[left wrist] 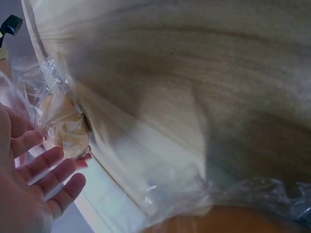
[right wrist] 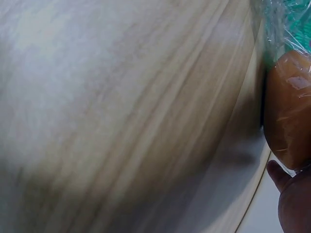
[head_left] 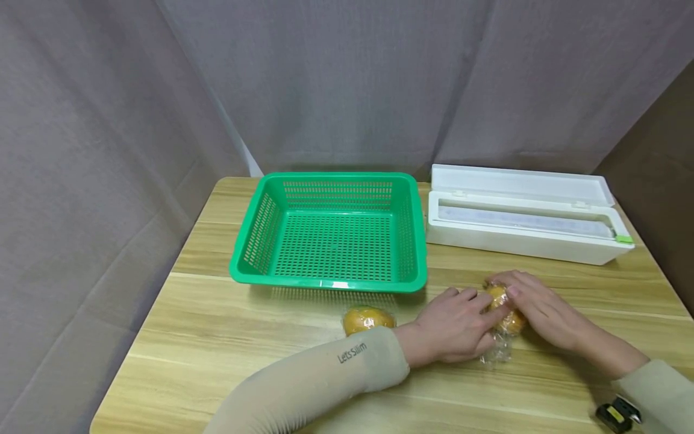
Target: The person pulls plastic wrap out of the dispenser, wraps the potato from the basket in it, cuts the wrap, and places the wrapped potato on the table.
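A yellow-orange fruit (head_left: 512,324) in crinkled clear cling film lies on the table at the right, between both hands. My right hand (head_left: 547,313) holds it from the right, its fingers round the far side and the thumb on top. From the left, my left hand (head_left: 452,325) touches the fruit and its film; in the left wrist view its fingers (left wrist: 46,165) are loosely extended beside the wrapping. Loose film trails off the near end. The right wrist view shows the wrapped fruit (right wrist: 289,111) at its right edge. Behind the left forearm lies a second wrapped fruit (head_left: 365,319), partly hidden.
A green plastic basket (head_left: 329,286) with slotted sides stands at the back middle of the wooden table (head_left: 179,325). Right of it is a white cling film dispenser (head_left: 515,244), lid raised, a roll inside and a green piece at one end. Grey curtains hang behind.
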The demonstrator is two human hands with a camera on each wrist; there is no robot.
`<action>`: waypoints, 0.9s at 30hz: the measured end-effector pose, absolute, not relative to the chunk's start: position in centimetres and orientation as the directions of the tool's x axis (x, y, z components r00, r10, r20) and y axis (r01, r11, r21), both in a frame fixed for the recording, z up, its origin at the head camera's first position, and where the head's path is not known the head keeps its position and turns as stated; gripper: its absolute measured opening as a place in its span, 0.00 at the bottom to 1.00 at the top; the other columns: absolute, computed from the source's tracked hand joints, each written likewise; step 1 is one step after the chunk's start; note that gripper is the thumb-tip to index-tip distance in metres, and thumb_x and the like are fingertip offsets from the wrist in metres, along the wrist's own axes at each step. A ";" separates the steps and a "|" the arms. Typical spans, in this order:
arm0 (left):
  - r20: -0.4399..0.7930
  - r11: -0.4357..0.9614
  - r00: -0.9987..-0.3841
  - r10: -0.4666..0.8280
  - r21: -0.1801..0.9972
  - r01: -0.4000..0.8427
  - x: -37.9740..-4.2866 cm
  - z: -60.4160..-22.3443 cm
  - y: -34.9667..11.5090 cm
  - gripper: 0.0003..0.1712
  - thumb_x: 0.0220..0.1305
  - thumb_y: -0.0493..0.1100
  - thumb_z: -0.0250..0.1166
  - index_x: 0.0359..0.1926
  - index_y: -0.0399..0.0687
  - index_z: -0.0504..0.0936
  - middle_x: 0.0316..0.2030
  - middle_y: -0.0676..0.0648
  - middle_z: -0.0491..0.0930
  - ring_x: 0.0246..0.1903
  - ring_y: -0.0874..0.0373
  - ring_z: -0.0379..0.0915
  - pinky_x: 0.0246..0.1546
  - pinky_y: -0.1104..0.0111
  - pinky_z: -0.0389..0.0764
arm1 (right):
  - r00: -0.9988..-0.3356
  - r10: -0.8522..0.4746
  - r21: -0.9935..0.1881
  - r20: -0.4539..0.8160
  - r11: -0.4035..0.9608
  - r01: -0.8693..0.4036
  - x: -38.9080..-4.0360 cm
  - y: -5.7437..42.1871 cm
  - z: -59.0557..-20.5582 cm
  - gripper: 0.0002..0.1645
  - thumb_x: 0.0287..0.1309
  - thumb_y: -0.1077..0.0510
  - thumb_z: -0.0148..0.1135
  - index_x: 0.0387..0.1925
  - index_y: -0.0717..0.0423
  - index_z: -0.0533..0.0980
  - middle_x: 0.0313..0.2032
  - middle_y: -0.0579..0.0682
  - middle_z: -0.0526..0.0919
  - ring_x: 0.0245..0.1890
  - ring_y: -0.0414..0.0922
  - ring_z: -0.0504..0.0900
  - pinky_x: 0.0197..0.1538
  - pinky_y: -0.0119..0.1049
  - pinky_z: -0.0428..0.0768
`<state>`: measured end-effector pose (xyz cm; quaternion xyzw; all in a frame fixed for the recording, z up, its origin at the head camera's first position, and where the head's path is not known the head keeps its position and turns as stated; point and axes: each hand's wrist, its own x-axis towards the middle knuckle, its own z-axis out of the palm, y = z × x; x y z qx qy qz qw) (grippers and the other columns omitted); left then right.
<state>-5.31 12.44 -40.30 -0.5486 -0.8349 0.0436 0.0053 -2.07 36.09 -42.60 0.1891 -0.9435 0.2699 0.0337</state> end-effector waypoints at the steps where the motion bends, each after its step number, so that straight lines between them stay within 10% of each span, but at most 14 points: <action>1: -0.042 0.396 -0.399 0.916 -0.076 0.915 -5.3 -40.2 12.4 0.36 0.84 0.60 0.42 0.87 0.65 0.50 0.72 0.58 0.70 0.67 0.62 0.69 0.66 0.66 0.73 | -0.926 -0.343 -0.490 0.159 0.786 -0.376 -2.0 36.0 -42.5 0.25 0.83 0.63 0.40 0.71 0.51 0.75 0.66 0.54 0.80 0.65 0.53 0.74 0.69 0.30 0.62; 6: -0.051 0.396 -0.400 0.915 -0.078 0.915 -5.4 -40.0 12.4 0.33 0.84 0.59 0.42 0.85 0.68 0.57 0.69 0.59 0.72 0.66 0.63 0.70 0.67 0.66 0.73 | -0.915 -0.382 -0.451 0.127 0.800 -0.397 -1.8 36.1 -42.0 0.28 0.83 0.62 0.42 0.77 0.47 0.71 0.68 0.54 0.78 0.65 0.57 0.74 0.59 0.64 0.73; 17: -0.073 0.407 -0.411 0.909 -0.064 0.911 -5.6 -40.2 12.2 0.34 0.84 0.59 0.41 0.86 0.68 0.54 0.73 0.59 0.70 0.69 0.62 0.68 0.67 0.65 0.73 | -0.897 -0.418 -0.400 0.143 0.805 -0.438 -1.9 36.0 -42.0 0.22 0.82 0.62 0.44 0.67 0.52 0.77 0.65 0.57 0.78 0.63 0.61 0.74 0.56 0.69 0.74; 22: -0.065 0.403 -0.407 0.911 -0.069 0.913 -5.8 -39.9 12.2 0.34 0.83 0.60 0.43 0.85 0.69 0.56 0.71 0.58 0.71 0.68 0.62 0.69 0.66 0.65 0.74 | -0.919 -0.380 -0.441 0.108 0.810 -0.387 -2.0 36.2 -41.5 0.24 0.84 0.61 0.39 0.69 0.50 0.77 0.65 0.56 0.79 0.64 0.60 0.75 0.58 0.62 0.75; 27: -0.046 0.396 -0.400 0.915 -0.084 0.914 -6.2 -39.3 12.2 0.29 0.82 0.60 0.45 0.77 0.69 0.70 0.64 0.59 0.73 0.61 0.64 0.71 0.60 0.67 0.75 | -0.934 -0.348 -0.455 0.082 0.821 -0.345 -2.4 37.0 -40.5 0.28 0.86 0.61 0.35 0.71 0.51 0.77 0.66 0.57 0.82 0.64 0.62 0.77 0.66 0.26 0.64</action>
